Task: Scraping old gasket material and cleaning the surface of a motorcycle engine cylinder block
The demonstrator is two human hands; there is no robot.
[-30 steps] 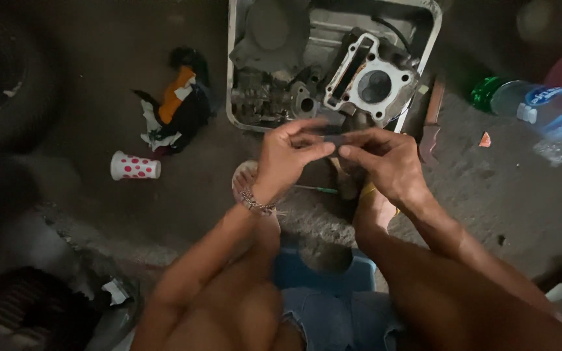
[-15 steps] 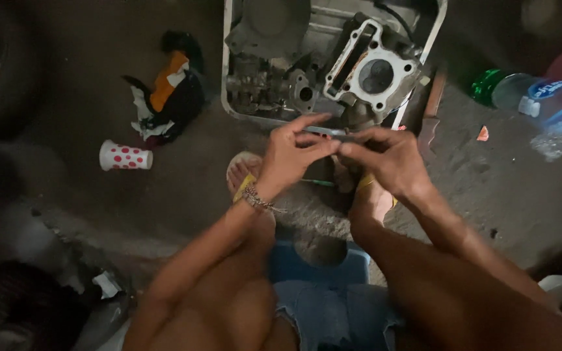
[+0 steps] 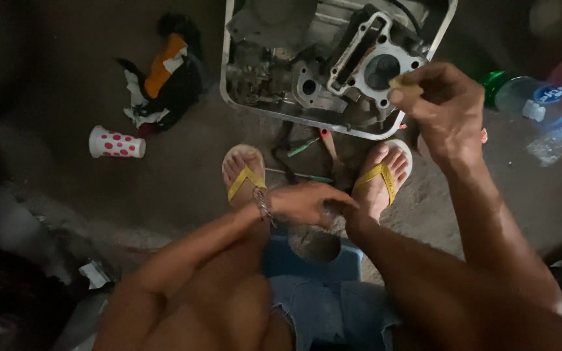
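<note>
My right hand [image 3: 443, 107] is raised over the right edge of a metal tray [image 3: 229, 97], pinching a small pale piece [image 3: 398, 82] between thumb and fingers. Just under it lies a grey engine cylinder block [image 3: 375, 65] with a round bore. My left hand [image 3: 307, 203], with a bracelet at the wrist, hangs low between my knees, fingers curled loosely; I cannot tell whether it holds anything. My feet in yellow-strapped sandals [image 3: 245, 172] rest on the ground in front of the tray.
Other greasy engine parts [image 3: 274, 71] fill the tray. A dotted paper cup [image 3: 115, 143] and a heap of rags [image 3: 167, 71] lie left. Plastic bottles [image 3: 541, 107] lie right. Thin tools [image 3: 307, 146] rest between my feet. I sit on a blue stool [image 3: 313, 260].
My hands, which were together in front of the tray, have separated. The right one rose toward the cylinder block with the small piece; the left dropped down between my knees.
</note>
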